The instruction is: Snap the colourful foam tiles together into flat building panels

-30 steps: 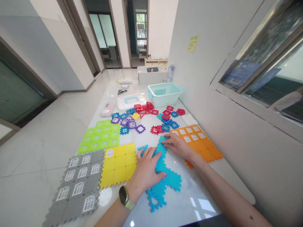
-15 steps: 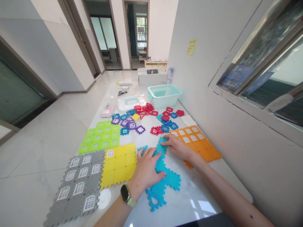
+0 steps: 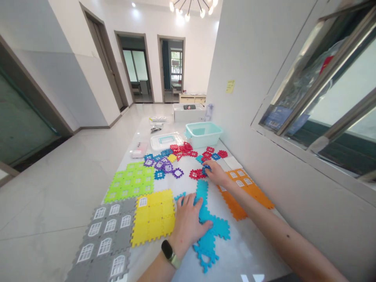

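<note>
Left hand (image 3: 188,227) lies flat, fingers spread, pressing the blue foam tile assembly (image 3: 219,229) at lower centre of the frame. Right hand (image 3: 216,173) holds a small blue foam tile (image 3: 206,169) in a narrow pinch, touching red foam tiles (image 3: 195,174) at centre. Orange foam panel (image 3: 243,199) lies below that hand, toward the right; yellow foam panel (image 3: 152,217) lies just beside the left hand.

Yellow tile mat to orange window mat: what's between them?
In the head view, the yellow tile mat and orange window mat have a blue foam tile chain between them, with the left hand resting on it.
</note>
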Motion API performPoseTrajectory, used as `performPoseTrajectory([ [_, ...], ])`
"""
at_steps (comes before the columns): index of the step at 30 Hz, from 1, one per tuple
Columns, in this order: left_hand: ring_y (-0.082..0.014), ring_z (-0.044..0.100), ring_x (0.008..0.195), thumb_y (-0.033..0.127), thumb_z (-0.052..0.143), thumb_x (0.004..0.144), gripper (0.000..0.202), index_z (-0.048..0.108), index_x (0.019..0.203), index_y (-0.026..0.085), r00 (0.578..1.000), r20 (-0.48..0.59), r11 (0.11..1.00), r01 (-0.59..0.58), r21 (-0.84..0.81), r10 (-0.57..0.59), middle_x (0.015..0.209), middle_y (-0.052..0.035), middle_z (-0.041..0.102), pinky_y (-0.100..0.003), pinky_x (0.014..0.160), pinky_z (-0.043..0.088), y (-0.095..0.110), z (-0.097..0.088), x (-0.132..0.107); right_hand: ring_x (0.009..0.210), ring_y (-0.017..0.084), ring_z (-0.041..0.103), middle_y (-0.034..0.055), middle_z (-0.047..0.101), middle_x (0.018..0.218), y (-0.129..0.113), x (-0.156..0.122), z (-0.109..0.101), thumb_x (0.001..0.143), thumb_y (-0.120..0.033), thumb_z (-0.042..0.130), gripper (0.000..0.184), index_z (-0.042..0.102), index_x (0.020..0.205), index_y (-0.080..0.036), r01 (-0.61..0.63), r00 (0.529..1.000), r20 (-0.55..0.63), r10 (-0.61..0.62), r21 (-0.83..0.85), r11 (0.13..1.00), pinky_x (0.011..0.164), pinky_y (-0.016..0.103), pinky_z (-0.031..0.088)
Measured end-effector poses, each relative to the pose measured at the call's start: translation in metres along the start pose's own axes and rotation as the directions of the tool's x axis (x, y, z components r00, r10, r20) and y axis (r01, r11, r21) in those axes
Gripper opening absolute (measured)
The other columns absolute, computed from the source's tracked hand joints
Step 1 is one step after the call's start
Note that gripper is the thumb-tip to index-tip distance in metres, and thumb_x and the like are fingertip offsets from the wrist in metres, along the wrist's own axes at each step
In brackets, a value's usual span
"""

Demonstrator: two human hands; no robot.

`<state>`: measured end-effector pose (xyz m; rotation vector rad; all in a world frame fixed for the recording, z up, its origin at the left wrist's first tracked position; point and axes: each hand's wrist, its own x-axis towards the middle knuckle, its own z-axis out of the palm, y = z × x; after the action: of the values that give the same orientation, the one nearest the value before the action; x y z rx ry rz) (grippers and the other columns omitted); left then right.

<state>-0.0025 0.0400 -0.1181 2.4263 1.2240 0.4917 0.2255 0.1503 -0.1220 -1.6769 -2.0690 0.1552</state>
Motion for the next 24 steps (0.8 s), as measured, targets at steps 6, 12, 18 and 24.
performPoseTrajectory([
  [6, -0.0369, 0.032, 0.141, 0.061, 0.065, 0.078, 0.070, 0.054, 0.135, 0.024, 0.998, -0.032, 0.999, 0.047, 0.006, -0.047, 0.151, -0.0133, 0.042, -0.060, 0.116, 0.021, -0.005, 0.008, 0.003, 0.111, 0.026, 0.060, 0.0153, 0.068, 0.116, 0.012, 0.069, 0.010, 0.080, -0.017, 0.063, 0.032, 0.067, 0.111, -0.011, -0.055, 0.992, 0.106, 0.071, -0.150, 0.987, 0.099, 0.035, 0.041],
  [12, -0.0360, 0.032, 0.141, 0.065, 0.063, 0.078, 0.072, 0.052, 0.136, 0.024, 0.997, -0.038, 0.998, 0.062, -0.018, -0.062, 0.150, -0.0140, 0.042, -0.060, 0.117, 0.019, -0.010, 0.008, 0.006, 0.110, 0.029, 0.061, 0.0193, 0.068, 0.114, 0.025, 0.090, 0.008, 0.082, -0.025, 0.066, 0.034, 0.066, 0.112, -0.009, -0.155, 0.967, 0.151, 0.205, -0.291, 0.944, 0.095, 0.034, 0.040],
  [18, -0.0355, 0.034, 0.140, 0.063, 0.062, 0.080, 0.070, 0.052, 0.136, 0.022, 0.997, -0.045, 0.998, 0.054, -0.016, -0.055, 0.149, -0.0156, 0.043, -0.059, 0.116, 0.022, -0.009, 0.008, 0.007, 0.104, 0.028, 0.064, 0.0142, 0.073, 0.104, 0.017, 0.090, 0.008, 0.077, -0.020, 0.065, 0.031, 0.070, 0.107, -0.013, -0.154, 0.973, 0.124, 0.195, -0.278, 0.948, 0.090, 0.031, 0.044],
  [24, -0.0335, 0.031, 0.142, 0.056, 0.061, 0.085, 0.061, 0.051, 0.136, 0.023, 1.000, 0.006, 0.999, 0.005, 0.032, -0.005, 0.151, -0.0144, 0.042, -0.059, 0.115, 0.021, -0.013, -0.001, 0.006, 0.105, 0.028, 0.063, 0.0176, 0.070, 0.110, -0.008, 0.063, -0.013, 0.077, -0.016, 0.061, 0.042, 0.064, 0.118, -0.007, -0.169, 0.985, 0.004, 0.171, -0.130, 0.977, 0.092, 0.033, 0.045],
])
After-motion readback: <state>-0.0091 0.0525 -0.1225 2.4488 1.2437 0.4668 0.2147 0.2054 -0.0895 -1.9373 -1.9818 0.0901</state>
